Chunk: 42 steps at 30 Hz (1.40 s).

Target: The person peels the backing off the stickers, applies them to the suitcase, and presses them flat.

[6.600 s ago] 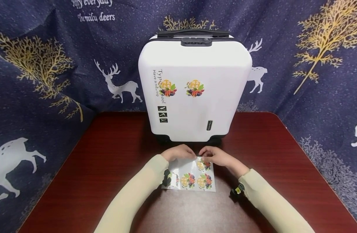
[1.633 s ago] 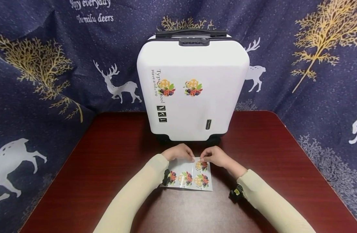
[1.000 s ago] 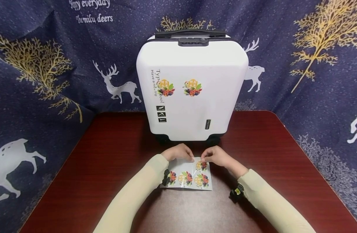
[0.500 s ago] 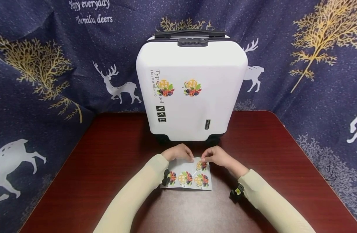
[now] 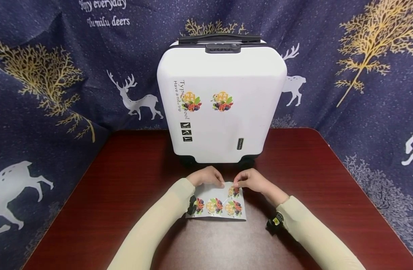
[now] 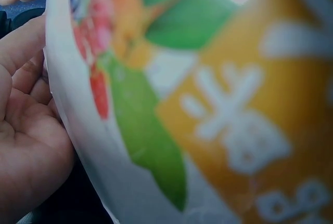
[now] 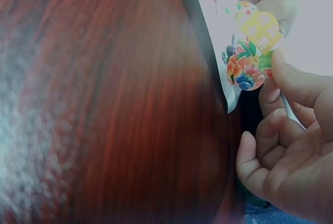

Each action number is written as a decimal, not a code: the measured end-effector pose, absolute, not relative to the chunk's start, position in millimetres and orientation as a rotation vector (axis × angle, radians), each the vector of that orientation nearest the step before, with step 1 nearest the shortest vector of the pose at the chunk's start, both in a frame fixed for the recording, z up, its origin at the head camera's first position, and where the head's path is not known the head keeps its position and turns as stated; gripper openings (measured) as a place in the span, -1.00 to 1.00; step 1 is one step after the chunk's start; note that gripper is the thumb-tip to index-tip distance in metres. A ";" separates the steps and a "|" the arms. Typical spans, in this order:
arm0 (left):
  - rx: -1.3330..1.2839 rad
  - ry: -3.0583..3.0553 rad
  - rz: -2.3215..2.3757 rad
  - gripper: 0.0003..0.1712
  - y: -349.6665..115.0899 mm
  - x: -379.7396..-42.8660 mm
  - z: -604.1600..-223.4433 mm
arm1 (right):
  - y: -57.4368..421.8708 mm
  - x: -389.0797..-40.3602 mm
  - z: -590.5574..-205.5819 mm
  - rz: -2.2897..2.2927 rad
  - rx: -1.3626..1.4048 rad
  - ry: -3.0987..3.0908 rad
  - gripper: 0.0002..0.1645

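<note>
A white sheet of fruit-print stickers [image 5: 221,216] is held tilted over the table, with a row of fruit stickers along its near edge. My left hand [image 5: 207,176] grips the far edge of the sheet, left of centre; in the left wrist view one sticker [image 6: 151,104] fills most of the picture. My right hand [image 5: 252,180] pinches the edge of the upper right sticker [image 7: 250,57] between thumb and index finger, its other fingers curled loosely. Just behind both hands stands a white suitcase [image 5: 223,127] bearing two fruit stickers side by side on its front.
The suitcase stands upright on the dark red table [image 5: 132,176], its black handle [image 5: 220,38] on top. A dark blue cloth [image 5: 75,37] with deer and trees hangs behind and at both sides. Each wrist carries a small black camera [image 5: 275,222].
Compared with several seconds ago, my right thumb and index finger have closed on the upper right sticker, and the sheet sits slightly further left. During the last second both hands have barely moved.
</note>
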<state>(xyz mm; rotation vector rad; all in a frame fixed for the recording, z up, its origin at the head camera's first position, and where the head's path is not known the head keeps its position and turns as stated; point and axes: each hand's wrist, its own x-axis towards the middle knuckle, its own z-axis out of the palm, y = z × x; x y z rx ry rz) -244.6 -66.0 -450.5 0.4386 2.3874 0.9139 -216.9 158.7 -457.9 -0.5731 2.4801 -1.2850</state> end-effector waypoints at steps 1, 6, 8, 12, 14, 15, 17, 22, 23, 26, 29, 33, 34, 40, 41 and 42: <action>0.437 2.388 0.916 -0.84 -66.0 -244.6 -450.5 | 158.6 -216.8 -457.6 -1.289 -0.574 2.477 -0.87; 0.429 2.387 0.926 -0.83 -66.0 -243.7 -449.6 | 159.3 -215.6 -455.6 -1.309 -0.549 2.463 -0.87; 0.428 2.388 0.923 -0.83 -66.0 -243.5 -449.3 | 160.0 -215.4 -455.2 -1.310 -0.545 2.465 -0.87; 0.428 2.392 0.911 -0.83 -66.1 -243.8 -449.1 | 160.8 -214.7 -455.2 -1.308 -0.534 2.466 -0.88; 0.430 2.395 0.906 -0.83 -66.0 -243.8 -449.3 | 160.8 -214.5 -455.0 -1.312 -0.526 2.462 -0.88; 0.431 2.396 0.904 -0.83 -66.0 -243.9 -449.3 | 160.9 -214.4 -455.0 -1.315 -0.520 2.458 -0.88; 0.434 2.397 0.905 -0.83 -65.7 -243.7 -449.4 | 161.0 -214.3 -454.8 -1.319 -0.514 2.450 -0.87; 0.436 2.392 0.918 -0.83 -65.8 -243.0 -449.8 | 161.7 -214.3 -456.0 -1.325 -0.512 2.446 -0.85; 0.435 2.392 0.919 -0.83 -65.8 -242.9 -449.9 | 161.9 -214.3 -456.4 -1.330 -0.514 2.444 -0.85; 0.429 2.392 0.919 -0.83 -65.7 -242.5 -450.0 | 163.1 -213.9 -457.7 -1.345 -0.531 2.437 -0.85; 0.421 2.391 0.920 -0.83 -65.5 -242.4 -450.1 | 164.3 -213.3 -458.5 -1.365 -0.554 2.425 -0.84; 0.415 2.391 0.923 -0.84 -65.2 -242.5 -449.5 | 165.3 -212.9 -459.2 -1.388 -0.563 2.413 -0.84; 0.413 2.390 0.924 -0.84 -65.3 -242.4 -449.4 | 165.5 -212.8 -459.2 -1.393 -0.562 2.410 -0.84; 0.413 2.394 0.933 -0.84 -65.3 -242.2 -450.2 | 166.4 -212.6 -458.4 -1.395 -0.549 2.420 -0.84; 0.412 2.395 0.934 -0.84 -65.4 -242.1 -450.2 | 166.7 -212.7 -458.4 -1.393 -0.544 2.422 -0.84; 0.411 2.394 0.935 -0.84 -65.4 -242.0 -450.0 | 167.0 -212.8 -458.4 -1.392 -0.539 2.424 -0.84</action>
